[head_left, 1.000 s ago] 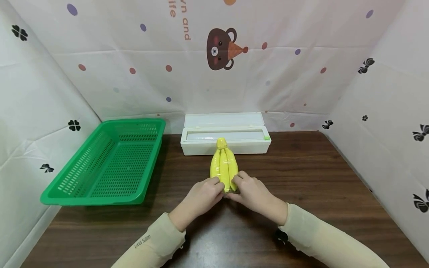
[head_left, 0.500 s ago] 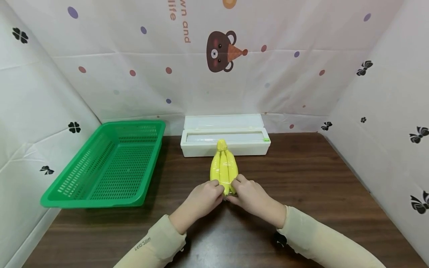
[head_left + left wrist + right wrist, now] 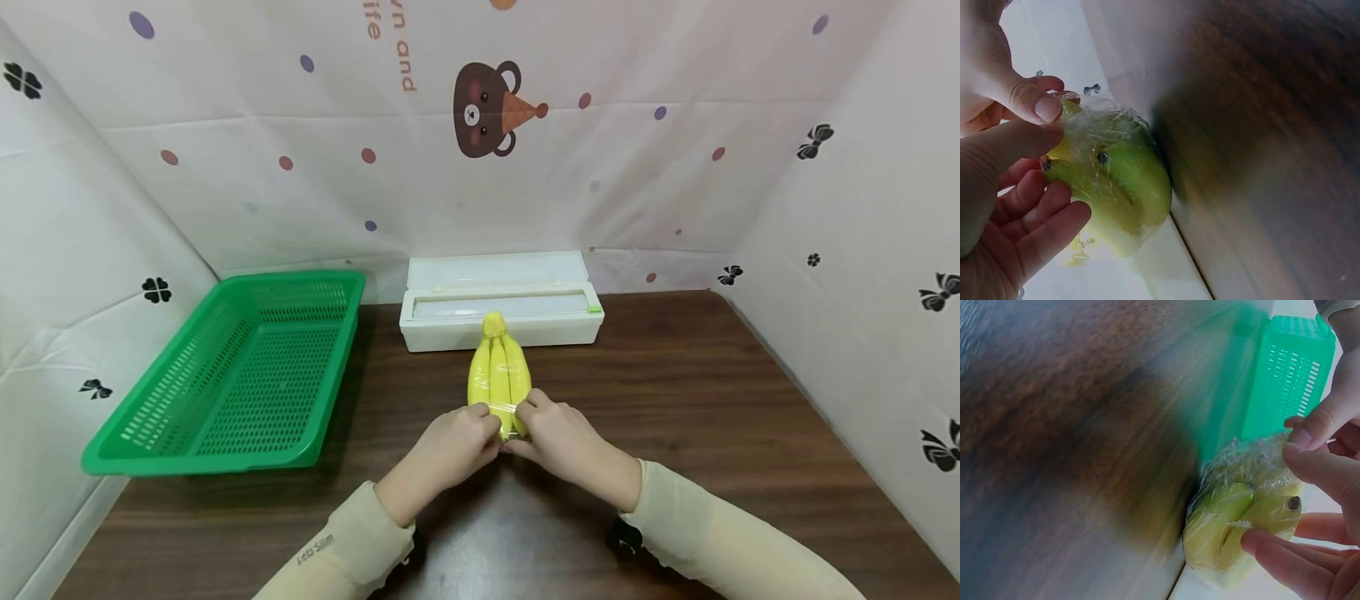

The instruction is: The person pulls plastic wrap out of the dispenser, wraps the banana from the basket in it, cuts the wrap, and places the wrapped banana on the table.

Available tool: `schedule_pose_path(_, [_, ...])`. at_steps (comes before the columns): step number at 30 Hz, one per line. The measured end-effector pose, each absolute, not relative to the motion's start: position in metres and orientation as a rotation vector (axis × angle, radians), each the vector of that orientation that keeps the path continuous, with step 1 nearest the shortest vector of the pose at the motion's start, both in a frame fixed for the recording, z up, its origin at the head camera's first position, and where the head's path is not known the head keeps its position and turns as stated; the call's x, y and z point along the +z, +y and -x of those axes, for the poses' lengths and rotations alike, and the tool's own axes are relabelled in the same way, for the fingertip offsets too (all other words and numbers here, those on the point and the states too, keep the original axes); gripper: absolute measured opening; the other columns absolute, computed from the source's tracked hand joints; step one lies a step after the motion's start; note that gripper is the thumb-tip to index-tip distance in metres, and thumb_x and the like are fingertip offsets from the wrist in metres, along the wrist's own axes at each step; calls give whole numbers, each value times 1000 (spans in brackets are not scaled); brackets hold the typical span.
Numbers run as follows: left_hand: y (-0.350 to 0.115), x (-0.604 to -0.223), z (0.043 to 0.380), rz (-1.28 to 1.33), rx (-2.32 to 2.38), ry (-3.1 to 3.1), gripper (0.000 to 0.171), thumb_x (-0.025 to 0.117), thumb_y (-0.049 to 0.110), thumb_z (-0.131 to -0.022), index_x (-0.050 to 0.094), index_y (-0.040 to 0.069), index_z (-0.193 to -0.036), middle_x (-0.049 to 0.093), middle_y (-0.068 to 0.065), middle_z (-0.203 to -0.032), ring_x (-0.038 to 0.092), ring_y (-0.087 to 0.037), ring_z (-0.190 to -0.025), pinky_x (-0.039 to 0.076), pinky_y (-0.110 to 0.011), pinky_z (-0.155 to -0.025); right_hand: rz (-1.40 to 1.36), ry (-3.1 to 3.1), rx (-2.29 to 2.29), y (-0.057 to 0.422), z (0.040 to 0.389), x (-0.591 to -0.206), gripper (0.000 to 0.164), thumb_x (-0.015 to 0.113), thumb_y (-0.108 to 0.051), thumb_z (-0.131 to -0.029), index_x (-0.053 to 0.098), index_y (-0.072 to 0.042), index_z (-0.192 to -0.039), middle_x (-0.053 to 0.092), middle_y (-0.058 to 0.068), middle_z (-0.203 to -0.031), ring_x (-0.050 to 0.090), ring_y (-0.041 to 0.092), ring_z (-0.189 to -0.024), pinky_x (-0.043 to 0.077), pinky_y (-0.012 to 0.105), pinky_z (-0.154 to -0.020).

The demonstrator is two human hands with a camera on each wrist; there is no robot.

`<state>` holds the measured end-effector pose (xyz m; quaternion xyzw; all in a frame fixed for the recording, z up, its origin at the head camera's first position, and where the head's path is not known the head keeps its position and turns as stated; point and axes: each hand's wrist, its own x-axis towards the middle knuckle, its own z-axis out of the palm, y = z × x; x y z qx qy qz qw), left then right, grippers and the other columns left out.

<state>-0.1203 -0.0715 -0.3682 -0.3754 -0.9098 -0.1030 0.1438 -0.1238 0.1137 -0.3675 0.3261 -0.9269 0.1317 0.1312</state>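
Note:
A bunch of yellow bananas (image 3: pixel 498 367), wrapped in clear cling film (image 3: pixel 1235 465), is on the dark wooden table with its stem end away from me. My left hand (image 3: pixel 459 440) and right hand (image 3: pixel 558 437) meet at the near end. Both pinch the film there, thumb tips almost touching. In the left wrist view, gathered film covers the dark banana tips, and my left fingers (image 3: pixel 1047 234) lie beside the fruit. From the right wrist, fingers (image 3: pixel 1291 559) of my right hand touch the wrapped side. The fingertips' exact hold on the film is partly hidden.
Behind the bananas stands a white cling film dispenser (image 3: pixel 502 333), its lid (image 3: pixel 498 268) raised and a green slider at its right end. A green plastic basket (image 3: pixel 202 464) sits to the left. Patterned white cloth (image 3: pixel 637 192) walls the table's back and sides.
Both hands stay at the near end of the bananas, with slight finger shifts at the film. The head view has tilted and shifted a little.

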Motion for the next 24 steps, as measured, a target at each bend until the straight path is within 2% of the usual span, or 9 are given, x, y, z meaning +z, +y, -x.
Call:
schedule_pose_path(19, [-70,-367,122,1072,-304,-2612,14,74,17,-77,60,15,-73,55,5,-70,51,-7,-57,44,-19,-49,-923,-2732,389,117,124,-363,35,80,-38,-72,61,-10,-79,51,1,-80,43,5,-53,36,17,-44])
schedule_pose_path(24, [-75,-363,121,1004,-332,-2669,17,71,29,-79,61,16,-77,51,6,-70,45,-5,-57,39,-18,-47,-895,-2748,421,120,124,-359,43,80,-43,-71,62,-9,-92,58,2,-89,48,6,-60,41,18,-48])
